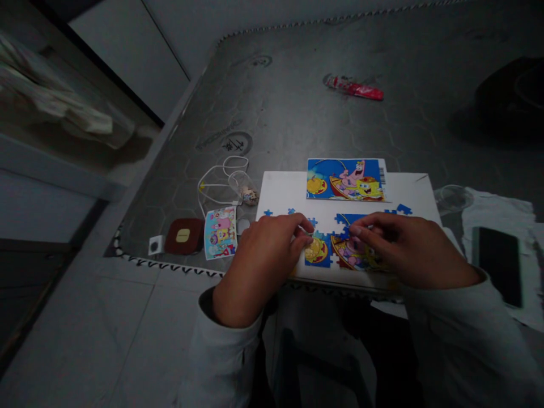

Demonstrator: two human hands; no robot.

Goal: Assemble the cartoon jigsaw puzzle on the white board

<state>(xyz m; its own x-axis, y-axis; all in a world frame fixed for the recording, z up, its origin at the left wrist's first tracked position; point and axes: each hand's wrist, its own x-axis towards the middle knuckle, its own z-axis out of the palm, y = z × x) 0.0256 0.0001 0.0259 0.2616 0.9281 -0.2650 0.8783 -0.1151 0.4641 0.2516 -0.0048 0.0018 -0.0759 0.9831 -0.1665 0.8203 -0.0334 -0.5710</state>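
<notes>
My left hand (274, 246) is curled, thumb and index finger close together at the left edge of a partly joined jigsaw puzzle section (318, 256) with a yellow picture on blue. What lies between those fingertips is too small to make out. My right hand (397, 243) pinches a blue jigsaw puzzle piece (345, 231) over a larger joined section (346, 258) with a boat and cartoon figures, which it partly hides. Both sections lie on a white board (283, 190). Behind them lies a picture card (346, 179) with the same cartoon scene.
Loose blue pieces (403, 209) lie along the board. Left of it are a cartoon sheet (220, 232), a brown case (184, 236), a white cable (212, 170) and a clear cup (244, 188). On the right, a phone (497, 265) rests on white paper. A red-handled tool (355, 88) lies farther back.
</notes>
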